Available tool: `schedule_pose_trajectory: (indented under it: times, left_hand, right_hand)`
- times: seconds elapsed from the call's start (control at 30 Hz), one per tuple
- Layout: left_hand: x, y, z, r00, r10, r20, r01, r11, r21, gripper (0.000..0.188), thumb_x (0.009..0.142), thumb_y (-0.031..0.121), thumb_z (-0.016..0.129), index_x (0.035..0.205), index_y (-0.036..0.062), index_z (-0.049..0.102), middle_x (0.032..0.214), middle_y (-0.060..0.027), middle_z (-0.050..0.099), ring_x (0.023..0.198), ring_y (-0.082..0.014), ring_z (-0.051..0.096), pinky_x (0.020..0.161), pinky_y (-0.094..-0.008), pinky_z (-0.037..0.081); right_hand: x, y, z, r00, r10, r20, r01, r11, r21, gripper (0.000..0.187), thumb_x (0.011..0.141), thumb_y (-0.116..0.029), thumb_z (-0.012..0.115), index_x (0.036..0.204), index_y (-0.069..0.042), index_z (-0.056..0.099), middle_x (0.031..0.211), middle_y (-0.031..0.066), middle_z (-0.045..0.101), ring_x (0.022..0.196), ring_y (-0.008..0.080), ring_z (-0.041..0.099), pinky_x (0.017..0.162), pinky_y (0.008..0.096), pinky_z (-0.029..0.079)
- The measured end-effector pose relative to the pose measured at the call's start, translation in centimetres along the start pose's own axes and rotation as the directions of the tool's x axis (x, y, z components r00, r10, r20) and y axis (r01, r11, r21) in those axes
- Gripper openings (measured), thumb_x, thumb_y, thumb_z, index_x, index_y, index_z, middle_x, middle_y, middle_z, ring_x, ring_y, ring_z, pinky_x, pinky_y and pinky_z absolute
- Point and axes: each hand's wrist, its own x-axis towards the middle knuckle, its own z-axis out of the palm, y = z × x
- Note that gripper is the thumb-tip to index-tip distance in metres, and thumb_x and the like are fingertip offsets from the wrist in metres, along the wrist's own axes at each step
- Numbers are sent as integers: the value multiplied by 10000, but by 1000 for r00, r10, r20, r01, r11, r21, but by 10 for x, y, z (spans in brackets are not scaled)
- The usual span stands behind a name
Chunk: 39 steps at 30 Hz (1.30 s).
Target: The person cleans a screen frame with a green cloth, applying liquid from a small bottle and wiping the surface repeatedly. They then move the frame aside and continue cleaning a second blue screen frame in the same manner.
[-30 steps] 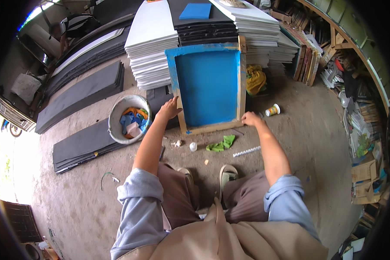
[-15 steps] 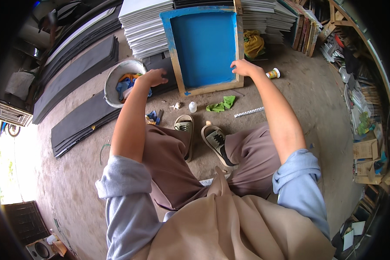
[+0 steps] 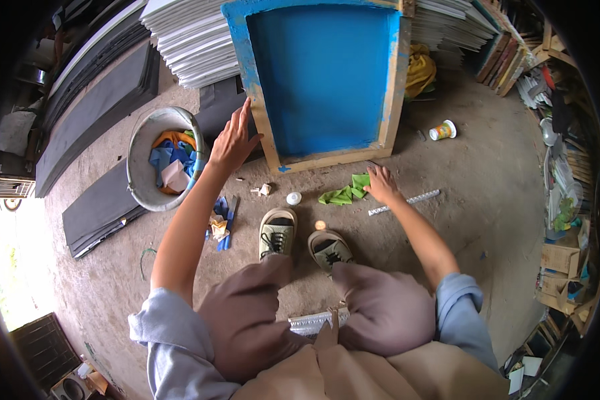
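Left hand (image 3: pixel 232 141) open beside frame (image 3: pixel 321 80)

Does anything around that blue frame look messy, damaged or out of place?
Some things do. The blue-coated wooden screen frame has patchy, worn paint along its edges. A paper cup lies tipped on the concrete floor, and a crumpled green rag lies loose by the right hand.

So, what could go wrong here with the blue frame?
The frame stands tilted against the stacks, steadied only by the left hand at its edge; it might slip or tip onto the feet. The right hand reaches down to the green rag near the frame's bottom edge, where fingers could get pinched.
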Motion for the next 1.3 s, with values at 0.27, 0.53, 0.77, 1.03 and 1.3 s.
schedule_pose_trajectory:
  times: [0.27,0.53,0.77,1.03,1.3]
  left_hand:
    - [16,-17,61,987,-115,-109,66,924,-378,843,855,128,609,1426,24,-2,1284,-290,378,1134,-349,486,958,-390,412]
    - [4,-43,96,994,-107,26,98,758,-645,967,754,-127,600,1432,74,-60,1236,-207,401,1058,-291,532,848,-357,514]
    - [12,-37,95,997,-75,-7,54,777,-627,976,728,-158,589,1437,91,-33,1200,-196,407,1007,-271,548,800,-341,545]
    - [7,-38,96,997,-74,-38,32,762,-647,966,717,-163,593,1443,95,10,1187,-181,407,990,-252,536,791,-325,536]
    - [5,-43,107,996,-52,-76,-7,777,-630,954,717,-166,590,1437,83,16,1163,-161,414,1002,-243,544,791,-319,539]
  right_hand:
    - [-18,-16,61,924,207,-322,-73,921,382,254,789,-42,614,1030,-55,535,1059,143,490,993,304,488,856,418,423]
    - [27,3,-34,739,431,-517,139,654,743,162,865,-14,520,1009,-62,462,855,181,587,779,369,629,580,415,494]
    - [68,12,-41,861,-10,-508,131,971,202,220,860,-3,487,1075,-24,444,964,205,580,869,368,596,703,423,494]
    - [72,-22,0,878,84,-471,2,984,179,266,817,84,473,1060,59,577,1128,172,545,1028,320,546,853,376,473]
    - [67,-147,7,784,-345,-516,512,830,222,389,762,121,464,1096,-21,606,1236,134,538,1176,247,497,1085,431,308]
